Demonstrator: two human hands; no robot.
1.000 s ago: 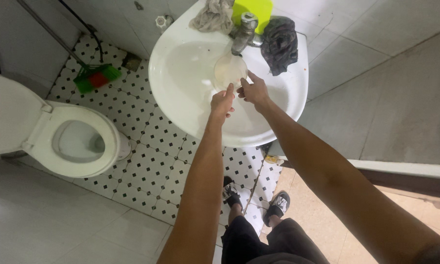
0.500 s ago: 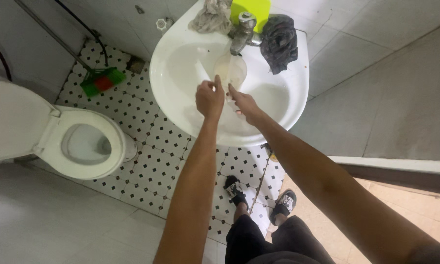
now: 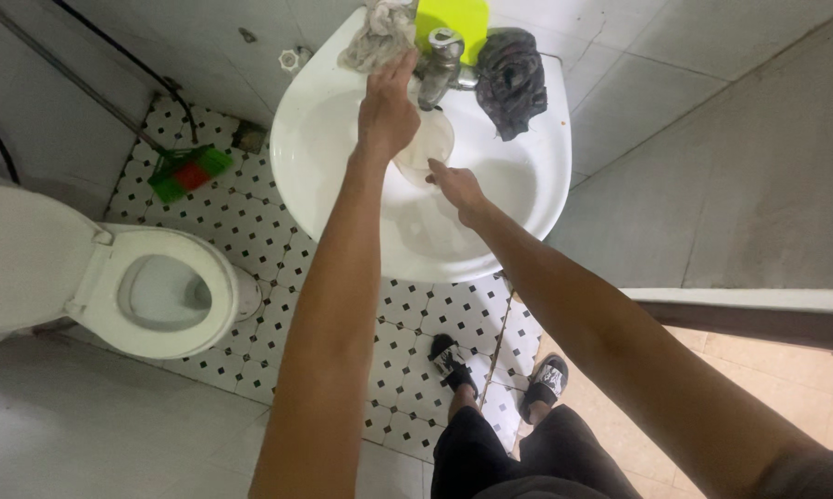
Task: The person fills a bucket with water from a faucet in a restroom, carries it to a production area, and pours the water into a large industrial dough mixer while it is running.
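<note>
A white washbasin point(image 3: 329, 199) hangs on the tiled wall below me. My right hand point(image 3: 455, 187) grips the near rim of a clear plastic cup point(image 3: 428, 140) held inside the bowl, right under the metal tap point(image 3: 441, 57). My left hand point(image 3: 389, 109) stretches over the bowl with its fingers out. The fingertips reach the gap between the tap and a pale grey rag point(image 3: 376, 37) lying on the basin's back edge. I cannot tell whether they touch the tap or the rag.
A dark crumpled cloth point(image 3: 509, 79) and a yellow-green object point(image 3: 453, 17) sit on the basin's back rim. A white toilet point(image 3: 167, 291) stands at left, a green and red brush point(image 3: 190, 173) on the dotted floor tiles. My sandalled feet point(image 3: 452, 360) stand below the basin.
My left hand has moved from the middle of the bowl up to the tap and the rag. My right hand stays low in the bowl at the cup. The view has shifted closer.
</note>
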